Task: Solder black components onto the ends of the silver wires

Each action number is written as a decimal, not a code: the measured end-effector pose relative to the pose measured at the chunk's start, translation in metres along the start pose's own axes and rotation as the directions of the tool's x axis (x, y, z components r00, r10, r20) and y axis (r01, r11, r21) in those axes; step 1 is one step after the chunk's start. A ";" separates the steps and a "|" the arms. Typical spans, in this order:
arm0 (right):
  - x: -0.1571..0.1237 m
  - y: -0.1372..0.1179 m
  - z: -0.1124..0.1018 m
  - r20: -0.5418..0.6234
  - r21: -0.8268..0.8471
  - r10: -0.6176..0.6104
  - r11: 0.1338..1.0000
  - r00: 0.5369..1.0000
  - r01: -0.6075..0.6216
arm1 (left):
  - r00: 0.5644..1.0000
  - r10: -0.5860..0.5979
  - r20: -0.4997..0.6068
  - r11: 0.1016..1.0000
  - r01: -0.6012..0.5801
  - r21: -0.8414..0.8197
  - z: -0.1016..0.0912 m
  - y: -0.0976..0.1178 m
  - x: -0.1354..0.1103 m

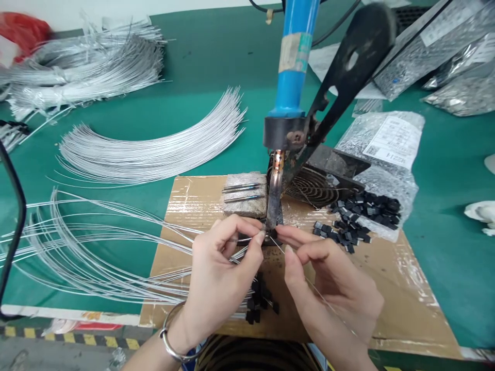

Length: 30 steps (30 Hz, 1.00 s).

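A blue-handled soldering iron (290, 77) hangs upright in a black metal arm (344, 77), its tip (274, 206) pointing down between my hands. My left hand (224, 263) is closed in a pinch just left of the tip, on a white wire (242, 239); the wire's end is mostly hidden by the fingers. From the right, my right hand (328, 283) pinches a thin strand of solder wire (279, 246). The strand reaches up to the tip and trails down across the palm. Below my left hand, several wires end in black connectors (257, 301).
Cardboard (402, 288) covers the green table (204, 56) here. Loose black connectors (363, 211) lie at right, by a plastic bag (390, 149). A fan-like black grille (317, 183) stands behind the tip. A pad (243, 206) bears thin dark rods. White wire bundles (154, 152) lie at left.
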State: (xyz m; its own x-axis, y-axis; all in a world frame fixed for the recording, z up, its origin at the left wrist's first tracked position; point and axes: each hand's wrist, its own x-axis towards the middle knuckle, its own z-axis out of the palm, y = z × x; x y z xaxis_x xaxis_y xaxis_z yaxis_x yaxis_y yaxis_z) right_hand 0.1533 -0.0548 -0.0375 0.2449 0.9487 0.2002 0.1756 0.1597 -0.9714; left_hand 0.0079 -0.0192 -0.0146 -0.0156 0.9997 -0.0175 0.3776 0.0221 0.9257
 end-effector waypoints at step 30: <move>0.001 0.001 0.001 -0.017 -0.043 -0.035 0.999 0.999 0.034 | 1.000 -0.011 0.022 0.999 0.010 0.042 0.000 0.000 0.002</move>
State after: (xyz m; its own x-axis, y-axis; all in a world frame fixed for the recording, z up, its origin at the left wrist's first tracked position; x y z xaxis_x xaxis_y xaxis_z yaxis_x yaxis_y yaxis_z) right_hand 0.1528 -0.0538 -0.0385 0.2551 0.9377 0.2359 0.2246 0.1798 -0.9577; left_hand 0.0080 -0.0168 -0.0149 0.0011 0.9994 -0.0359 0.4163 0.0322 0.9086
